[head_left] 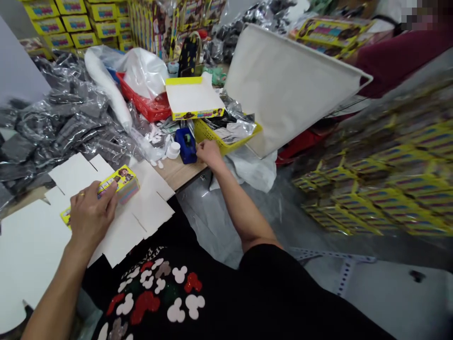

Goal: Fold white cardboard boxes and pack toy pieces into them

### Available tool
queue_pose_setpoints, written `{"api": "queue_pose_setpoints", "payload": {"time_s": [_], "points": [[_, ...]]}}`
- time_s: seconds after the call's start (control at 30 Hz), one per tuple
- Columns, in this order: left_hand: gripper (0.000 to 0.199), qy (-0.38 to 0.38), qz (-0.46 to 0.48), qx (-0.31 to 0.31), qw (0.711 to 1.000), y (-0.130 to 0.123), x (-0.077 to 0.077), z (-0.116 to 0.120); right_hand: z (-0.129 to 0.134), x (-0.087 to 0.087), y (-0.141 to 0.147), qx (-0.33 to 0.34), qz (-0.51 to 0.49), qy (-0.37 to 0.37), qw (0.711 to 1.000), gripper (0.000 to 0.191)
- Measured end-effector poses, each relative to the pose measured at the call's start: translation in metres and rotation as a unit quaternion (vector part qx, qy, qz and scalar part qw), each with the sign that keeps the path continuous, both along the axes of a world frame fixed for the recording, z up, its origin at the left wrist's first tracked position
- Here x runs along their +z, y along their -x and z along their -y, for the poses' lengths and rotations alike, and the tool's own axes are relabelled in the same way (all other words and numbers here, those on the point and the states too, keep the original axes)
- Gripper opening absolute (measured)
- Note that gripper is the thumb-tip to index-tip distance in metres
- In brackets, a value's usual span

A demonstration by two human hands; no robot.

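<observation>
My left hand point(92, 208) is wrapped over a yellow box point(125, 179) with cartoon print, which lies on white card sheets point(148, 203). Near the table's edge, my right hand point(208, 153) is beside a blue tape dispenser point(186, 145), its fingers pressed together close to the dispenser's right side; whatever they may hold is too small to make out. Just behind that hand is a yellow basket point(228, 147) of clear packets. An open white box point(194, 97) with yellow edges rests across the basket's left part. A small white round container point(173, 150) stands left of the dispenser.
Grey plastic-wrapped packets point(63, 113) are heaped at the left. A red basket point(150, 107) with a plastic bag stands behind. A large white panel point(283, 80) leans at the right, near a person in a dark red sleeve point(399, 56). Wrapped yellow boxes point(389, 189) are stacked at the right.
</observation>
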State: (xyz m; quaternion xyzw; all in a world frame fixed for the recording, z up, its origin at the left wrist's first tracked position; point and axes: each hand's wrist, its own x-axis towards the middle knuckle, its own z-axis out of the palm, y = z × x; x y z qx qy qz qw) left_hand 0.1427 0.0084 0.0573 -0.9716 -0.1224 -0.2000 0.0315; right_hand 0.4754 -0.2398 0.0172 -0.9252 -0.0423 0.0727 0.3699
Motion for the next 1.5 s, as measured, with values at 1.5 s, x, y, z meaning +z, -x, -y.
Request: {"api": "queue_pose_setpoints", "payload": {"time_s": [1.5], "points": [[0.024,0.152,0.038,-0.030,0.987,0.000,-0.015,0.013,-0.070,0.019,0.195,0.351,-0.118,-0.355,0.859,0.026]]}}
